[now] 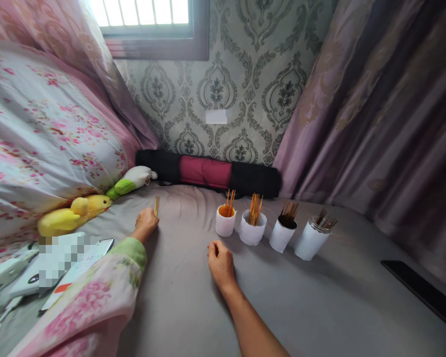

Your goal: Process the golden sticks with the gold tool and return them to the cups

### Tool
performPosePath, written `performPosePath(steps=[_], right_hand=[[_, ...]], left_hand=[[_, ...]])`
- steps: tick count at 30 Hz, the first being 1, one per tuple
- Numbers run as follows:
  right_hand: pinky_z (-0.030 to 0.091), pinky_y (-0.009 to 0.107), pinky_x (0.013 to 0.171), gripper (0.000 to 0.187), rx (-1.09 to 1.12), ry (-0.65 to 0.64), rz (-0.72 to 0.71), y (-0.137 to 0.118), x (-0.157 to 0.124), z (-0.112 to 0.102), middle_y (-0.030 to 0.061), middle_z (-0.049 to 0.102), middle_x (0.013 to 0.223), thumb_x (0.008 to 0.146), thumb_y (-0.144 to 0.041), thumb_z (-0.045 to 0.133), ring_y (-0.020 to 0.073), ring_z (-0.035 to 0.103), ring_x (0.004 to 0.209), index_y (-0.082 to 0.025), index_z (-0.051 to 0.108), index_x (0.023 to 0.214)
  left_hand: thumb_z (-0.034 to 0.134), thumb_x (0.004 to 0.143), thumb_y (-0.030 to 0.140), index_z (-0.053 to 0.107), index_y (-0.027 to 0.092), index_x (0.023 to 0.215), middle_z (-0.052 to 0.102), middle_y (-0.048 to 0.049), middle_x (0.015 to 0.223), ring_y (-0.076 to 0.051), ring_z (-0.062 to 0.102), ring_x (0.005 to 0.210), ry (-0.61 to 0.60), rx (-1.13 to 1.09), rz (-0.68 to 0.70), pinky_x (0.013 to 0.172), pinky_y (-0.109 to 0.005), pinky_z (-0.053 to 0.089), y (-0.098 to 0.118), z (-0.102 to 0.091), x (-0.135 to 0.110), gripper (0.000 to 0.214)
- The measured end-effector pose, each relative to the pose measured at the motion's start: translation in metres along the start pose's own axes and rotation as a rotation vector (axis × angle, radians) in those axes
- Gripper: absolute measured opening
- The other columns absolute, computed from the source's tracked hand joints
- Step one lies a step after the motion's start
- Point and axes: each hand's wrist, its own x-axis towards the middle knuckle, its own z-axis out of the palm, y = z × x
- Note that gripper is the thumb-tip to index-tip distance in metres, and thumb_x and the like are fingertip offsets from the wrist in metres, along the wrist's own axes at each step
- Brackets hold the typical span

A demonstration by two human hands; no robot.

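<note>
My left hand (146,223), at the end of a floral sleeve with a green cuff, is closed around a few thin wooden sticks (156,206) that stand up out of the fist. My right hand (221,264) lies on the grey sheet with its fingers curled in, and nothing shows in it. Just beyond it stands a white-wrapped cup (225,224) with an orange inside and a few sticks. To its right are a wider white cup (252,233), a white-wrapped can (281,239) and a white-wrapped jar (311,243), each with several sticks leaning inside.
A black and red rolled bag (206,172) lies along the wall. On the left are a yellow plush duck (74,213), a green and white plush toy (134,181), a phone (78,270) and a white power strip (7,272). A dark flat object (419,290) lies right.
</note>
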Motion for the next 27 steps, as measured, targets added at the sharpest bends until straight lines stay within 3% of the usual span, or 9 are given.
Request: performPosePath(steps=[14,27], right_hand=[[0.035,0.019,0.058,0.028,0.004,-0.003,0.009,-0.0017,-0.0007,-0.0005,0.0024,0.064,0.069,0.085,-0.032,0.036,0.0118,0.055,0.062,-0.019,0.058,0.075],[0.034,0.019,0.057,0.026,-0.009,-0.004,0.026,-0.0025,-0.0007,-0.0012,0.0021,0.064,0.069,0.084,-0.031,0.037,0.0116,0.055,0.062,-0.019,0.058,0.075]], left_hand=[[0.051,0.066,0.009,0.063,0.007,0.087,0.061,-0.0228,0.091,-0.033,0.057,0.090,0.014,-0.021,-0.023,0.067,-0.036,0.043,0.0027,-0.0006,-0.0039,0.024],[0.055,0.061,0.007,0.062,0.009,0.075,0.060,-0.0212,0.084,-0.036,0.057,0.089,0.020,-0.093,-0.056,0.067,-0.038,0.043,0.0071,-0.0065,-0.0087,0.016]])
